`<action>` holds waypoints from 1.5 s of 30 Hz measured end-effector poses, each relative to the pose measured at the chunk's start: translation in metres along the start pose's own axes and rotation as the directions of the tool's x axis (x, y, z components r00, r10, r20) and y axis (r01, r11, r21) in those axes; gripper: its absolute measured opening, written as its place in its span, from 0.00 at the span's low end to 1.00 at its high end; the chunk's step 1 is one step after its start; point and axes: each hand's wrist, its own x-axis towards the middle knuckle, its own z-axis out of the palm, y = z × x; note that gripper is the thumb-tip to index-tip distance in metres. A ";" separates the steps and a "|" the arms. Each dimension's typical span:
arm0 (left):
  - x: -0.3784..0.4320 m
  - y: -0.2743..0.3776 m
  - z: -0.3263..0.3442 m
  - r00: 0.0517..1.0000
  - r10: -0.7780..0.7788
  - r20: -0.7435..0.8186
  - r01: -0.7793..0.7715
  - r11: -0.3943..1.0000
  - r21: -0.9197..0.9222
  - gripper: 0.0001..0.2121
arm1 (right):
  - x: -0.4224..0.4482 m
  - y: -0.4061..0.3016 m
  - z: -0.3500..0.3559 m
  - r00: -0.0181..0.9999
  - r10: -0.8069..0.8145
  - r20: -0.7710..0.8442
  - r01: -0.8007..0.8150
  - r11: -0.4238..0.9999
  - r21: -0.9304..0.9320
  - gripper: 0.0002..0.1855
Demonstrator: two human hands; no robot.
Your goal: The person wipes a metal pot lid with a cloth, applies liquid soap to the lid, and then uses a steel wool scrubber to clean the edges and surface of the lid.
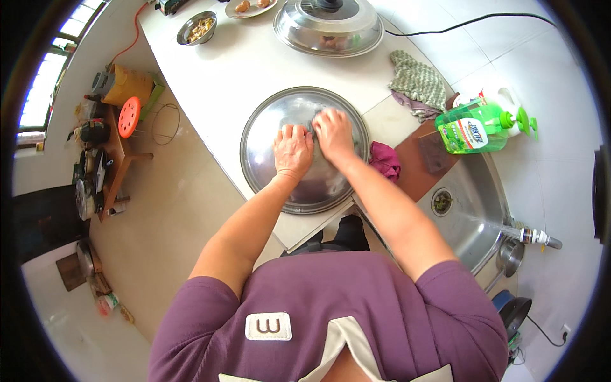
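A large round domed metal lid lies on the corner of the white countertop. My left hand rests on the lid near its middle, fingers bent and close together; whether it grips a knob is hidden. Just right of it, my right hand is pressed to the metal with curled fingers. A bit of a dark grey scrubber shows beside its fingertips, mostly covered by them. A magenta cloth lies against the lid's right edge.
Water sprays from the faucet into the steel sink at right. Beside it stand a green pump bottle and a green textured cloth. Farther back are a covered steel pan, a bowl of food and a plate.
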 end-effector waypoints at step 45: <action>-0.009 -0.007 -0.007 1.000 0.027 -0.009 -0.027 0.999 -0.036 0.06 | 0.003 0.029 -0.011 0.954 -0.215 0.210 0.183 0.969 0.164 0.03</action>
